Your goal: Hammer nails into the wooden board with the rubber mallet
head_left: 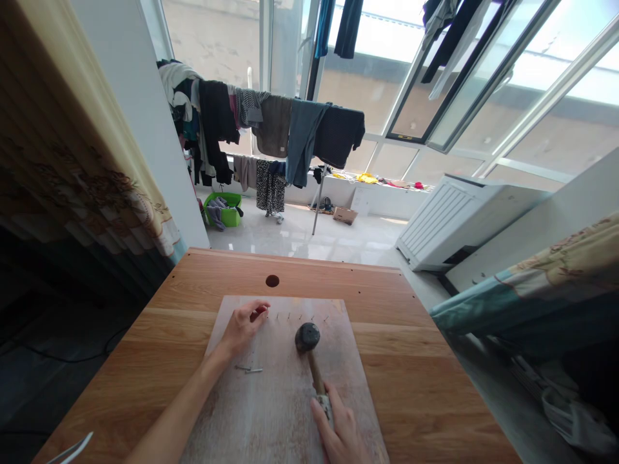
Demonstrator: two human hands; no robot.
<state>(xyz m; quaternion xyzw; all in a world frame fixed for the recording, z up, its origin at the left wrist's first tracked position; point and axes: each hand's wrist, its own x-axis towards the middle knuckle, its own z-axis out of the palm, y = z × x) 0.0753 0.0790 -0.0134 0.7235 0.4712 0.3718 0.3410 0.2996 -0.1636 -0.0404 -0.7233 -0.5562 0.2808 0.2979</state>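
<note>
My left hand [250, 324] is at the far left end of a row of upright nails [300, 318], thumb and finger pinched on a nail that is mostly hidden. The nails stand in a worn wooden board [261, 412]. My right hand [341, 422] is closed round the taped handle of a rubber mallet [308, 337]. The mallet's black head is over the board, just on the near side of the row. A few loose nails [253, 370] lie flat on the board, to the right of my left forearm.
The board rests on a wooden table [411, 386] with a round hole [272, 281] near its far edge. Beyond it stand a laundry-covered drying rack [316, 200] and a green basin [232, 216]. Curtains [87, 161] hang on both sides; a white cabinet [449, 222] is at right.
</note>
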